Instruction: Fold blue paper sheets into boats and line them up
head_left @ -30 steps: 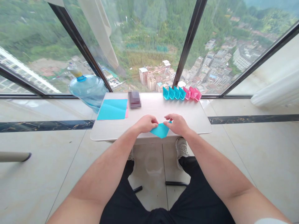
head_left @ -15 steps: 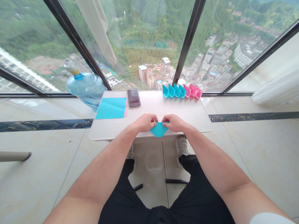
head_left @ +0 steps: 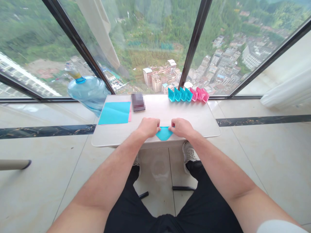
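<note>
A small folded piece of blue paper (head_left: 164, 133) lies at the near edge of the low white table (head_left: 155, 111). My left hand (head_left: 150, 127) pinches its left corner, fingers curled in. On the opposite corner, my right hand (head_left: 181, 127) is closed in a similar pinch. The paper's lower tip is blunt and points toward me. Its two side corners are partly hidden under my fingers.
Blue paper sheets (head_left: 114, 112) with pink beneath lie at the table's left. Beside them is a blurred dark object (head_left: 138, 102). Folded blue shapes (head_left: 180, 94) and pink ones (head_left: 199, 94) line the back right. A water jug (head_left: 88, 92) stands behind the left corner.
The blue paper has been lowered to lie flatter on the table. My hands have moved slightly apart, still at its two corners.
</note>
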Available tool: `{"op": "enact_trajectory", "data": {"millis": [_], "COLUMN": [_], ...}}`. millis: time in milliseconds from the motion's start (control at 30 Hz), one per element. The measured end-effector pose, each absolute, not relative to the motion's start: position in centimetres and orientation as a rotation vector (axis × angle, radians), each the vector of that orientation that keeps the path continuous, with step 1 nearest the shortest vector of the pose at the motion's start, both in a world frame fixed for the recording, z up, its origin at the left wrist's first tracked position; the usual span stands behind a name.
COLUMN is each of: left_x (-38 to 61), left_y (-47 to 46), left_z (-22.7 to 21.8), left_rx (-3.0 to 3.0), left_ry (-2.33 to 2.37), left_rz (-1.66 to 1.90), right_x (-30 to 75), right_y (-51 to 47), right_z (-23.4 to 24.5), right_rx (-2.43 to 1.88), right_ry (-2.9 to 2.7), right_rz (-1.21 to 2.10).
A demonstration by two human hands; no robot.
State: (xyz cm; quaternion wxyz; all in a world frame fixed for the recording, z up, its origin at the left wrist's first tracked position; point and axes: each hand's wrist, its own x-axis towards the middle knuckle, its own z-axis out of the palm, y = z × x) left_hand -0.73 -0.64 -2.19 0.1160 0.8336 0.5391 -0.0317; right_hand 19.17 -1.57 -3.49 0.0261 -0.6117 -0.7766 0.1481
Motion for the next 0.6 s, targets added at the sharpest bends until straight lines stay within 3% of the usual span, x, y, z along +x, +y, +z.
{"op": "enact_trajectory", "data": {"millis": [267, 600], "left_x": [-2.7, -3.9], "left_y": [-0.4, -0.9], "left_z": [-3.2, -4.6], "left_rx": [2.388, 2.36], "left_ry": [1.529, 1.342], "left_rz": [0.085, 0.363], "right_x": [20.0, 20.6], "right_y": [-1.3, -1.2], "right_z": [-4.1, -5.4], "right_rx": [-1.848, -1.4], "right_ry": [-2.353, -2.414], "right_rz": [0.465, 0.503]}}
